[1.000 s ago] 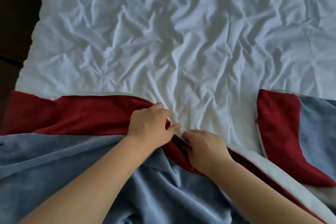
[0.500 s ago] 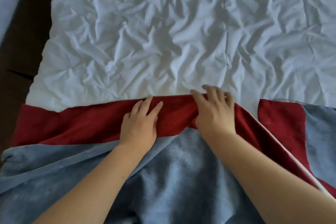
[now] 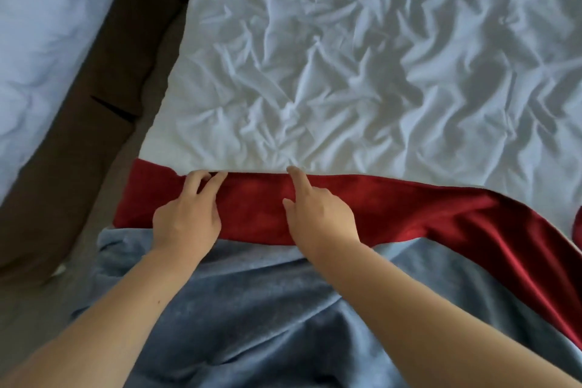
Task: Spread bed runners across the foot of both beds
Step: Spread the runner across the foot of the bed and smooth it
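Note:
A bed runner with a red band [image 3: 393, 211] and a blue-grey body [image 3: 267, 309] lies across the near end of a bed with a crumpled white sheet [image 3: 346, 72]. My left hand [image 3: 185, 217] rests flat on the red band near its left end, fingers reaching to the band's far edge. My right hand [image 3: 318, 217] presses on the same band a little to the right, its index finger stretched to the edge. The band runs straight under my hands and sags toward me at the right. The blue-grey part is bunched below my forearms.
A second bed with pale bedding [image 3: 41, 25] stands at the left, across a dark brown gap [image 3: 94, 104]. A sliver of another red cloth [image 3: 578, 227] shows at the right edge.
My hands let go of a bunched fold, pushed the red band up the bed and slid left along it. The view has swung left, showing the second bed.

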Available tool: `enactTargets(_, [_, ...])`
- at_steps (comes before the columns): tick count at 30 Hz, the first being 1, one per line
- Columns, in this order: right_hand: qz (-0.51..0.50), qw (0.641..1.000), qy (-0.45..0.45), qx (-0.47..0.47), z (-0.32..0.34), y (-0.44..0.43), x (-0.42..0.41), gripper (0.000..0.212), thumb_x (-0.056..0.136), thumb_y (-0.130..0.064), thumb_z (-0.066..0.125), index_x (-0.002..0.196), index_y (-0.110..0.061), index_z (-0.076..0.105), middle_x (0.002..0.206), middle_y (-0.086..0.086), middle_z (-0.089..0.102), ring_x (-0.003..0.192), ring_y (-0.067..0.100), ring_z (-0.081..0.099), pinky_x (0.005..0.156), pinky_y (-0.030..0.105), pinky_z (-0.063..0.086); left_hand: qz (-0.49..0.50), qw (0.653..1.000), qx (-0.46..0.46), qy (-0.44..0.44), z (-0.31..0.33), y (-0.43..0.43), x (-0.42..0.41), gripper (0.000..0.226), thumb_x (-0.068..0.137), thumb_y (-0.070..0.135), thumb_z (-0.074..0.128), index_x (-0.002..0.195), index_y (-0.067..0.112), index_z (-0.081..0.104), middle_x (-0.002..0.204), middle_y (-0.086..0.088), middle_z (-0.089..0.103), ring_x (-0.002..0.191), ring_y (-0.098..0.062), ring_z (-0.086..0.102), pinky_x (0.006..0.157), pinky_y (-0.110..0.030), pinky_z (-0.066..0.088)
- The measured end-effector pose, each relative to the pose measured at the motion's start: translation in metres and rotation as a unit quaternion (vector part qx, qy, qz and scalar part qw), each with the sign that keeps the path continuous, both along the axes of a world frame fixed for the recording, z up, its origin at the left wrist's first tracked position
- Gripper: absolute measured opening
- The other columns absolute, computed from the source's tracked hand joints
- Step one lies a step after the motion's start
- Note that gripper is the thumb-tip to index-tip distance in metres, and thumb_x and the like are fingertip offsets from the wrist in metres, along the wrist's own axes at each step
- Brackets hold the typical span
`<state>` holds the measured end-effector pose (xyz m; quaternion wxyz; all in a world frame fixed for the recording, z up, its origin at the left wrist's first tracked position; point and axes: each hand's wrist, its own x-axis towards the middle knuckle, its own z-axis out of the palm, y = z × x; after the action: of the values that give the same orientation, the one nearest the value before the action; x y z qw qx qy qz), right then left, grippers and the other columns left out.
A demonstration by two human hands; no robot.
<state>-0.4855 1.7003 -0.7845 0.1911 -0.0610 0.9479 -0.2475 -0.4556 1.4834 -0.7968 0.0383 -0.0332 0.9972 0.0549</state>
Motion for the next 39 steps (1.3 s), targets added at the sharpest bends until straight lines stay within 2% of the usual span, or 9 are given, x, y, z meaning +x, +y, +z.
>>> enactTargets(6, [0.007, 0.995, -0.040, 0.091, 0.002, -0.069, -0.014, 0.051, 0.105, -0.033, 0.042, 0.150, -0.029, 0.019, 0.063, -0.004, 0.058, 0.051, 0.014, 0.055, 0.044, 0.028, 0.042, 0.026, 1.000, 0.000, -0.011, 0.005, -0.061, -0.007, 0.045, 0.099, 0.021, 0.063, 0.143, 0.027, 0.056, 0.142, -0.002, 0.053, 0.057, -0.020, 0.061, 0.050, -0.030, 0.049])
enactTargets(9, [0.063, 0.970, -0.001, 0.235, 0.002, -0.083, -0.025, 0.033, 0.092, -0.007, 0.052, 0.122, -0.019, 0.046, 0.058, -0.005, 0.047, 0.045, 0.013, 0.043, 0.041, 0.027, 0.026, 0.025, 0.996, 0.024, -0.076, 0.004, -0.078, -0.023, 0.039, 0.102, 0.034, 0.057, 0.142, 0.031, 0.055, 0.130, 0.007, 0.056, 0.093, -0.018, 0.067, 0.070, -0.035, 0.055])
enactTargets(11, [0.056, 0.960, 0.001, 0.275, 0.003, -0.087, -0.038, 0.024, 0.088, -0.002, 0.052, 0.106, -0.018, 0.052, 0.061, -0.004, 0.043, 0.047, 0.014, 0.037, 0.042, 0.027, 0.023, 0.000, 0.996, 0.024, -0.088, 0.005, -0.079, -0.041, 0.025, 0.105, 0.035, 0.052, 0.126, 0.028, 0.064, 0.113, 0.005, 0.055, 0.086, -0.021, 0.064, 0.068, -0.036, 0.051])
enactTargets(16, [-0.057, 0.984, 0.078, 0.150, -0.008, -0.094, -0.064, 0.029, 0.093, -0.006, 0.043, 0.120, -0.016, 0.046, 0.111, 0.007, 0.066, 0.082, 0.028, 0.057, 0.062, 0.032, 0.040, 0.047, 0.997, 0.051, 0.023, 0.013, -0.089, -0.097, 0.015, 0.103, 0.024, 0.051, 0.107, 0.021, 0.066, 0.102, -0.001, 0.056, 0.083, -0.028, 0.063, 0.061, -0.035, 0.039])
enactTargets(17, [-0.058, 0.990, 0.062, 0.117, -0.011, -0.097, -0.061, 0.044, 0.096, -0.013, 0.043, 0.140, -0.017, 0.036, 0.137, 0.009, 0.056, 0.110, 0.031, 0.057, 0.084, 0.037, 0.045, 0.052, 0.995, 0.077, 0.044, 0.010, -0.091, -0.101, 0.017, 0.103, 0.024, 0.051, 0.114, 0.022, 0.065, 0.107, -0.002, 0.059, 0.090, -0.029, 0.064, 0.063, -0.037, 0.043])
enactTargets(19, [-0.032, 0.995, -0.004, 0.091, -0.018, -0.103, -0.044, 0.074, 0.101, -0.033, 0.041, 0.158, -0.028, -0.006, 0.168, 0.002, 0.011, 0.152, 0.028, 0.017, 0.121, 0.046, 0.015, 0.011, 0.995, 0.101, 0.023, 0.000, -0.087, -0.090, 0.037, 0.104, 0.029, 0.051, 0.141, 0.028, 0.051, 0.137, -0.006, 0.057, 0.124, -0.034, 0.058, 0.083, -0.047, 0.054])
enactTargets(23, [0.039, 0.989, 0.008, 0.142, -0.042, -0.088, 0.006, 0.063, 0.103, -0.052, 0.015, 0.158, -0.036, -0.011, 0.167, -0.005, -0.015, 0.153, 0.022, -0.018, 0.123, 0.049, -0.008, -0.080, 0.993, 0.045, -0.069, -0.032, -0.059, -0.018, 0.061, 0.105, 0.055, 0.035, 0.161, 0.041, 0.017, 0.172, -0.004, 0.010, 0.158, -0.035, 0.008, 0.124, -0.058, 0.021])
enactTargets(30, [0.074, 0.990, 0.048, 0.106, -0.054, -0.012, 0.116, 0.060, 0.105, -0.049, 0.026, 0.160, -0.027, 0.019, 0.168, 0.001, 0.012, 0.155, 0.022, 0.005, 0.124, 0.050, 0.008, -0.147, 0.983, 0.070, -0.090, -0.048, -0.008, 0.109, 0.066, 0.102, 0.065, 0.027, 0.162, 0.037, 0.020, 0.173, 0.001, 0.009, 0.158, -0.032, 0.006, 0.123, -0.061, 0.012])
enactTargets(39, [0.109, 0.990, 0.033, 0.080, -0.039, 0.114, 0.231, 0.069, 0.100, -0.056, 0.043, 0.159, -0.027, 0.021, 0.168, 0.002, 0.013, 0.155, 0.023, 0.012, 0.122, 0.051, 0.019, -0.392, 0.907, 0.079, -0.132, -0.022, 0.089, 0.184, 0.067, 0.097, 0.070, 0.043, 0.156, 0.038, 0.037, 0.171, -0.004, 0.016, 0.157, -0.035, 0.012, 0.118, -0.065, 0.022])
